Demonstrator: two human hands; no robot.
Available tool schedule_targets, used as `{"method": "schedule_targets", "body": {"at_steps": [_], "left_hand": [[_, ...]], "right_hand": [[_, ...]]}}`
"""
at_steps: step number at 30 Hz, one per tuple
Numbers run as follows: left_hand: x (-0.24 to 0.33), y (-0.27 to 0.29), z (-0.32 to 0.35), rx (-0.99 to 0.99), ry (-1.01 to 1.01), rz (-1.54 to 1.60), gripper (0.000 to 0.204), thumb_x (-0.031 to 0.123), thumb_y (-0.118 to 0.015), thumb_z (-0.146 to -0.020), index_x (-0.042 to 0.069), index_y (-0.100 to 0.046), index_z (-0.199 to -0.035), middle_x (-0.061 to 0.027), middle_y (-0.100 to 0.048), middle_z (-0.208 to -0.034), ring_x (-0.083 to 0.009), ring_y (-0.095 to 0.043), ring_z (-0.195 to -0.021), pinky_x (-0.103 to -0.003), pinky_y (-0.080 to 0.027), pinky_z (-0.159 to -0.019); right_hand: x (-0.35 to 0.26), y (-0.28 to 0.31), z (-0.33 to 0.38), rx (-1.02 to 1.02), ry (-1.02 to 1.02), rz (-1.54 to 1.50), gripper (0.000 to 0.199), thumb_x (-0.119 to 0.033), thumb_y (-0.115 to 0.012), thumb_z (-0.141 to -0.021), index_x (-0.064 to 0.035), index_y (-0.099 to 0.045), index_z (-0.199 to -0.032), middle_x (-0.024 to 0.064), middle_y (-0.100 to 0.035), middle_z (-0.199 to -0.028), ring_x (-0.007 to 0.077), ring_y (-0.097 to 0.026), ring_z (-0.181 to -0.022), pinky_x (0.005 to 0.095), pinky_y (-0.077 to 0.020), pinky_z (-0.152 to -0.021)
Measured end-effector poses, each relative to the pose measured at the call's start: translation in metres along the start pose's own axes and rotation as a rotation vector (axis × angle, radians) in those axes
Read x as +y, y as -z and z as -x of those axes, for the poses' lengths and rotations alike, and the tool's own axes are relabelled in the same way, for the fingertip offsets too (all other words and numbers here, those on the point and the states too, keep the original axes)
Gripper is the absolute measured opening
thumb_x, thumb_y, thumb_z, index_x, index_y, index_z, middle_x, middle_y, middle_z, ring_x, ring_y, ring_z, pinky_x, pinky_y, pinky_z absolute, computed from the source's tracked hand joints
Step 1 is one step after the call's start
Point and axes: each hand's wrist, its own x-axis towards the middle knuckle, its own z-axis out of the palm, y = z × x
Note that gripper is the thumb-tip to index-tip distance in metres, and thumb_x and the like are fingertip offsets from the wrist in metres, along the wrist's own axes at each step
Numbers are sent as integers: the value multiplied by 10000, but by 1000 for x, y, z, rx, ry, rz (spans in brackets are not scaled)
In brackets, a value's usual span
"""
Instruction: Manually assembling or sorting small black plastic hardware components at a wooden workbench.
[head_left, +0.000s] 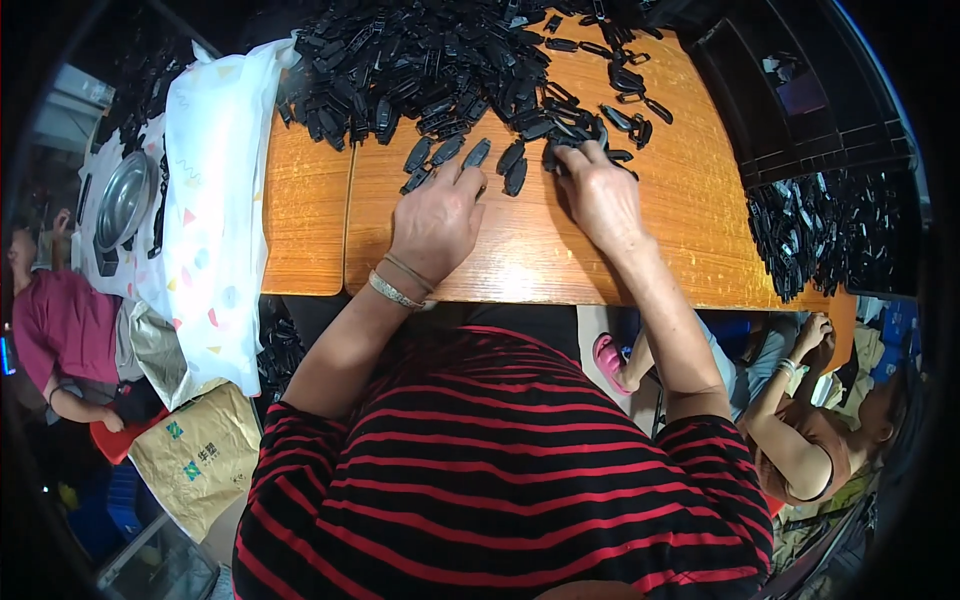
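we rest our left hand flat, fingers spread, on small black stiff plastic clips mid-desk; our right hand pinches one near the heap. light, slippery; grip them by the sides.

From my remote view, my right hand covered whatever its fingertips pinched. The black plastic pile ran past the top edge, its pieces too small to identify. Dark fisheye corners hid the surroundings.

Small black moulded plastic parts: semi-gloss. Orange-brown wooden bench: varnished, smooth, visible grain. Round metal bowl, far left: shiny. White patterned plastic sheet: thin, smooth.
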Motion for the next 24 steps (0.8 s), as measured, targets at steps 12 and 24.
{"method": "schedule_targets", "body": {"at_steps": [12, 24], "left_hand": [[-15, 5, 22, 132, -62, -26, 193, 110, -709, -768, 39, -627, -927, -119, -579, -895, -299, -609, -851, -373, -515, -705], [-14, 6, 20, 102, -59, -67, 172, 122, -739, -740, 61, -668, -884, -85, -578, -867, -277, -568, -851, -369, -492, -718]], "right_hand": [[4, 3, 16, 45, -8, -391, 208, -34, -725, -806, 4, -647, -995, 143, -628, -920, 295, -654, -784, 363, -530, -688], [-14, -13, -2, -15, -32, -38, 209, -60, -707, -799, -27, -605, -978, 161, -596, -906, 364, -638, -758, 450, -525, -650]]}}
